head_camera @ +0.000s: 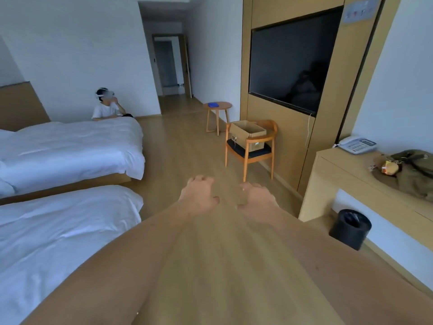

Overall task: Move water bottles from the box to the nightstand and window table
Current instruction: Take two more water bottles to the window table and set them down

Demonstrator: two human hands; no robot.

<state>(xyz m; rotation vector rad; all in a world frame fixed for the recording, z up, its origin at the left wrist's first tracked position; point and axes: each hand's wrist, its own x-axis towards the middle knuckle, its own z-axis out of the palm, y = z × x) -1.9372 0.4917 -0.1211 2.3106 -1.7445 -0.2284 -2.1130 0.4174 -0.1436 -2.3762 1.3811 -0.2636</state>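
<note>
Left hand (199, 195) and right hand (255, 199) are extended side by side above the wood floor (187, 141), fingers loosely curled and holding nothing, while the cardboard box (248, 135) (brown, top flaps open, contents not visible) sits on the wooden chair (250, 148) beside the TV wall.

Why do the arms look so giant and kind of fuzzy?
Head view: the wide-angle lens stretches whatever is near the edges, so the forearms balloon; the left hand and right hand are smeared, probably by motion; the TV shows a dim reflection.
</note>
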